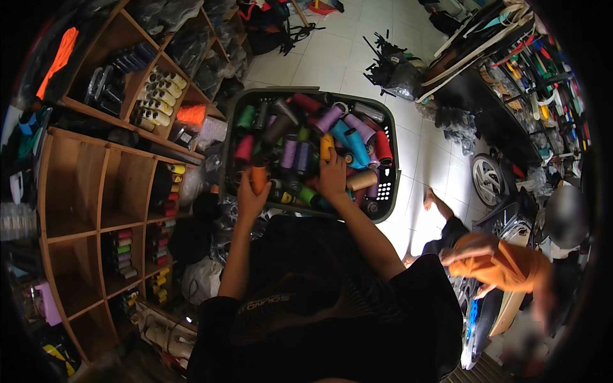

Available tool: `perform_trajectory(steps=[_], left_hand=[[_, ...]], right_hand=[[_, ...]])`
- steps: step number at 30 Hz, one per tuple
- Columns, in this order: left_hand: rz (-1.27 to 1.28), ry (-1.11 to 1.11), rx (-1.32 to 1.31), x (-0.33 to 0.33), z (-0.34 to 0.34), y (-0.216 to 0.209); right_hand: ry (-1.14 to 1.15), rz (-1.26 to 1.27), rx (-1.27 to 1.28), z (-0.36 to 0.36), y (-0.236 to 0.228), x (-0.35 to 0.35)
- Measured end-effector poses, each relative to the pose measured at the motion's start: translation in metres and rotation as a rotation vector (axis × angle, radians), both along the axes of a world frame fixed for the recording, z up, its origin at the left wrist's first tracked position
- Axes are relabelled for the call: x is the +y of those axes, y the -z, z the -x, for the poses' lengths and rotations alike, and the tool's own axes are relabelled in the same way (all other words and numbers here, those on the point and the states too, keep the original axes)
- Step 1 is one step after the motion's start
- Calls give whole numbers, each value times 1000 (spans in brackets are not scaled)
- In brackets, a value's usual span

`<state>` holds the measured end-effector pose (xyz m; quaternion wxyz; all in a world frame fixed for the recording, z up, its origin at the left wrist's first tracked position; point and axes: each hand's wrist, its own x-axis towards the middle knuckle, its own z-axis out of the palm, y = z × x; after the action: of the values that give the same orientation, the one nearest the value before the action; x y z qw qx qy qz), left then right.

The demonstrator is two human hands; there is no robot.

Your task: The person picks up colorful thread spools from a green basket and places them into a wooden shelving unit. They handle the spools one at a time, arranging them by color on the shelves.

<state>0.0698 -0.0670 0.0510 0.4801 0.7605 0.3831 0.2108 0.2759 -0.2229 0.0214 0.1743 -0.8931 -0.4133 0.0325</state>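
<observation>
A dark plastic basket (387, 150) full of thread spools in many colours stands in front of me. At its near left side my left hand (250, 199) is closed around an orange thread spool (258, 179), held upright. My right hand (332, 177) reaches into the middle of the heap, its fingers closed on the lower end of a yellow thread spool (327, 145). Around it lie a blue spool (356, 147), a beige spool (362, 180) and a purple spool (328, 119). A red spool (383, 149) leans at the right side.
Left of me stands a wooden shelf (100, 185) of square compartments, some holding rows of spools. A co-worker in an orange shirt (495, 258) sits at the right. Black strips and a plastic bag (403, 82) lie on the tiled floor (332, 54), and a wheel (488, 179) shows at the right.
</observation>
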Motion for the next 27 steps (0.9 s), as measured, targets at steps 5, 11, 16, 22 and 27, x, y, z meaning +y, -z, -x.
perform_trajectory(steps=[5, 11, 16, 22, 27], left_hand=[[-241, 226, 179, -4, 7, 7], [-387, 267, 187, -3, 5, 16], [-410, 250, 249, -6, 6, 15], [-315, 194, 130, -4, 6, 18], [211, 89, -256, 11, 10, 32]], right_hand=[[-42, 43, -230, 1, 11, 17], [-288, 155, -73, -17, -7, 50], [-222, 181, 88, -15, -3, 58], [-154, -114, 336, -3, -34, 11], [-51, -295, 468, 15, -72, -23]])
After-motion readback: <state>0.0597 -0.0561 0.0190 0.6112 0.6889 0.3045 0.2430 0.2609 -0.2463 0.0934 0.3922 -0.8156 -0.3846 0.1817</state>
